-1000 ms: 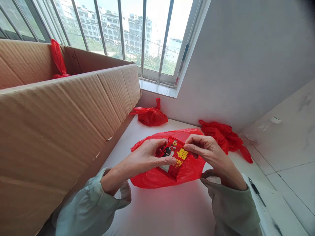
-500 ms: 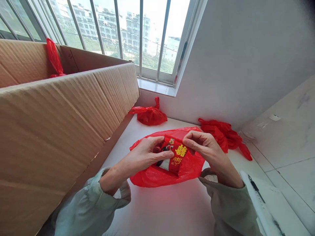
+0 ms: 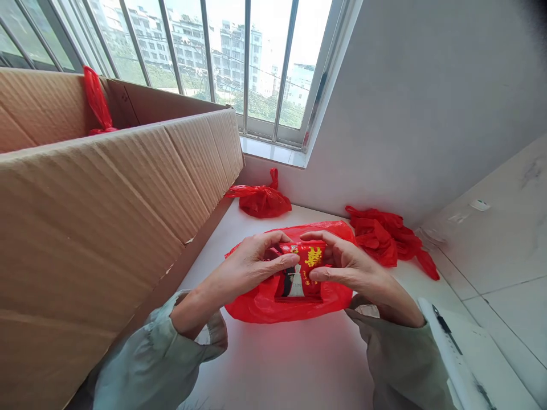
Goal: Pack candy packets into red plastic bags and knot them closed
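Between my two hands is a small red packet (image 3: pixel 302 289) with yellow characters and a printed figure in white and black. My left hand (image 3: pixel 260 259) grips its left side, thumb on the front. My right hand (image 3: pixel 352 265) grips the right side, thumb in front and fingers curled behind the top edge. Beneath lies a spread red plastic bag (image 3: pixel 260 310) on the white tabletop (image 3: pixel 273 364). The fingertips behind the packet are hidden, and whether other packets are in the bag I cannot tell.
A large cardboard box (image 3: pixel 128 188) stands at the left, a knotted red bag (image 3: pixel 98 102) showing inside. Another tied red bag (image 3: pixel 265 200) sits by the wall under the barred window. Crumpled red bags (image 3: pixel 387 233) lie at the back right. A white object with a black pen-like strip (image 3: pixel 447 327) is at the right.
The packet has turned more upright and straight. My right hand has shifted from pinching its upper right corner to holding its right side with the thumb lower.
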`<action>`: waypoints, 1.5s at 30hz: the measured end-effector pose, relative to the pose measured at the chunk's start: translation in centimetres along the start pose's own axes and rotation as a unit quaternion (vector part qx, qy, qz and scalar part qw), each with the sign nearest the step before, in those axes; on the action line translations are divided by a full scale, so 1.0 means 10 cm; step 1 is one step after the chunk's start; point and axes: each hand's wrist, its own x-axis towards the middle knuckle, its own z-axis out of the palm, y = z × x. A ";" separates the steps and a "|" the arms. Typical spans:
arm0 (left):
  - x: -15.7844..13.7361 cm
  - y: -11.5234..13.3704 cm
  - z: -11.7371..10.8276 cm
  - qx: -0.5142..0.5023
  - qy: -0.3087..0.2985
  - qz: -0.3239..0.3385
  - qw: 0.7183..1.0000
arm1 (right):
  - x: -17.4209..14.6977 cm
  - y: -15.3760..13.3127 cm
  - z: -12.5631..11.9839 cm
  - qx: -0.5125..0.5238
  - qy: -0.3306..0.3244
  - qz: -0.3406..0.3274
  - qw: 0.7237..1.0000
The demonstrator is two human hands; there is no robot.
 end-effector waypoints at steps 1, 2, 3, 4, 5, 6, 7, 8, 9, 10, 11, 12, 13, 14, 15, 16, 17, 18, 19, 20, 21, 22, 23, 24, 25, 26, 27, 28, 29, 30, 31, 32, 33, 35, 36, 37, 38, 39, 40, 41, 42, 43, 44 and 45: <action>0.00 -0.01 -0.01 0.003 0.005 -0.001 1.000 | 0.01 0.00 0.00 0.004 0.001 0.001 1.000; 0.00 -0.01 -0.01 0.009 0.011 -0.002 1.000 | 0.01 0.00 0.00 0.008 0.002 -0.002 1.000; 0.00 -0.02 -0.02 0.013 0.018 -0.003 1.000 | 0.02 0.00 0.01 0.011 0.001 -0.006 1.000; 0.00 -0.01 -0.02 0.016 0.026 -0.008 1.000 | 0.02 -0.01 0.02 0.012 0.000 -0.012 1.000; 0.00 -0.01 -0.02 0.016 0.034 -0.015 0.999 | 0.02 -0.02 0.02 0.011 -0.002 -0.018 1.000; -0.01 0.00 -0.01 0.015 0.042 -0.021 0.999 | 0.02 -0.02 0.03 0.007 -0.005 -0.022 1.000; -0.01 0.02 -0.01 0.015 0.051 -0.026 0.998 | 0.02 -0.03 0.04 0.002 -0.009 -0.024 1.000; -0.01 0.03 0.00 0.016 0.060 -0.030 0.998 | 0.02 -0.03 0.04 -0.002 -0.015 -0.025 1.000; 0.00 0.04 0.00 0.021 0.068 -0.031 0.997 | 0.02 -0.03 0.05 -0.004 -0.020 -0.025 0.999; 0.00 0.05 0.01 0.026 0.073 -0.029 0.997 | 0.02 -0.03 0.05 -0.006 -0.024 -0.024 0.999; 0.00 0.06 0.02 0.033 0.079 -0.025 0.996 | 0.02 -0.03 0.05 -0.004 -0.025 -0.020 0.999; 0.00 0.06 0.02 0.041 0.082 -0.021 0.996 | 0.02 -0.02 0.06 0.001 -0.025 -0.019 1.000; 0.00 0.06 0.03 0.049 0.085 -0.016 0.995 | 0.02 -0.01 0.06 0.006 -0.027 -0.019 0.999; 0.00 0.06 0.04 0.060 0.089 -0.010 0.994 | 0.02 -0.01 0.06 0.011 -0.030 -0.019 0.999; 0.00 0.05 0.04 0.070 0.093 -0.004 0.993 | 0.02 0.00 0.06 0.017 -0.036 -0.020 0.999; 0.00 0.05 0.05 0.080 0.096 0.002 0.992 | 0.02 0.00 0.06 0.022 -0.042 -0.022 0.999; 0.00 0.05 0.05 0.090 0.101 0.006 0.991 | 0.02 0.01 0.06 0.025 -0.045 -0.023 0.998; 0.00 0.05 0.05 0.099 0.106 0.008 0.989 | 0.02 0.01 0.06 0.029 -0.047 -0.022 0.998; 0.00 0.05 0.04 0.107 0.108 0.009 0.988 | 0.02 0.01 0.05 0.032 -0.044 -0.020 0.998; 0.00 0.05 0.03 0.112 0.108 0.007 0.988 | 0.02 0.02 0.05 0.035 -0.041 -0.017 0.998; 0.00 0.05 0.02 0.115 0.104 0.006 0.988 | 0.01 0.02 0.04 0.037 -0.038 -0.012 0.999; -0.01 0.05 0.00 0.116 0.094 0.004 0.989 | 0.00 0.03 0.03 0.039 -0.033 -0.006 0.999; -0.01 0.05 -0.01 0.115 0.081 0.003 0.990 | 0.00 0.03 0.02 0.040 -0.027 0.002 0.999; -0.01 0.05 -0.03 0.114 0.067 0.003 0.991 | -0.01 0.03 0.01 0.039 -0.019 0.009 0.999; -0.02 0.05 -0.05 0.118 0.058 0.004 0.991 | -0.02 0.03 0.01 0.039 -0.013 0.014 0.999; -0.02 0.05 -0.07 0.124 0.054 0.006 0.991 | -0.03 0.04 0.00 0.040 -0.009 0.018 0.999; -0.03 0.05 -0.08 0.132 0.053 0.008 0.990 | -0.03 0.03 0.00 0.043 -0.007 0.020 0.999; -0.03 0.04 -0.08 0.142 0.056 0.010 0.988 | -0.04 0.03 0.00 0.046 -0.008 0.020 0.999; -0.03 0.04 -0.08 0.152 0.061 0.015 0.986 | -0.04 0.03 0.00 0.046 -0.008 0.020 0.999; -0.03 0.03 -0.08 0.162 0.066 0.021 0.984 | -0.05 0.03 0.00 0.045 -0.009 0.019 0.999; -0.04 0.03 -0.07 0.168 0.070 0.027 0.983 | -0.05 0.03 0.00 0.041 -0.009 0.017 0.999; -0.04 0.03 -0.06 0.174 0.075 0.032 0.981 | -0.05 0.04 0.00 0.037 -0.007 0.014 0.999; -0.04 0.03 -0.05 0.180 0.079 0.033 0.980 | -0.05 0.05 0.00 0.036 -0.006 0.012 0.999; -0.04 0.04 -0.03 0.193 0.087 0.027 0.977 | -0.05 0.09 -0.01 0.040 -0.004 0.013 0.999; -0.05 0.05 -0.02 0.201 0.090 0.021 0.975 | -0.05 0.10 -0.02 0.042 0.000 0.014 0.999; -0.05 0.06 -0.01 0.208 0.093 0.017 0.974 | -0.05 0.12 -0.02 0.044 0.004 0.017 0.999; -0.05 0.07 -0.01 0.214 0.094 0.014 0.972 | -0.05 0.13 -0.03 0.044 0.009 0.020 0.999; -0.05 0.07 -0.01 0.217 0.093 0.012 0.972 | -0.05 0.13 -0.03 0.042 0.013 0.024 0.999; -0.05 0.07 -0.01 0.219 0.093 0.012 0.971 | -0.05 0.13 -0.04 0.042 0.016 0.028 0.999; -0.05 0.07 -0.01 0.222 0.092 0.011 0.971 | -0.05 0.12 -0.04 0.042 0.017 0.032 0.998; -0.05 0.06 -0.01 0.226 0.092 0.010 0.970 | -0.06 0.10 -0.04 0.041 0.016 0.037 0.998; -0.05 0.05 -0.02 0.232 0.091 0.010 0.968 | -0.07 0.07 -0.04 0.038 0.016 0.042 0.998; -0.05 0.05 -0.02 0.238 0.090 0.011 0.967 | -0.08 0.04 -0.03 0.031 0.019 0.047 0.998; -0.05 0.04 -0.03 0.243 0.088 0.011 0.966 | -0.09 0.01 -0.03 0.020 0.024 0.053 0.998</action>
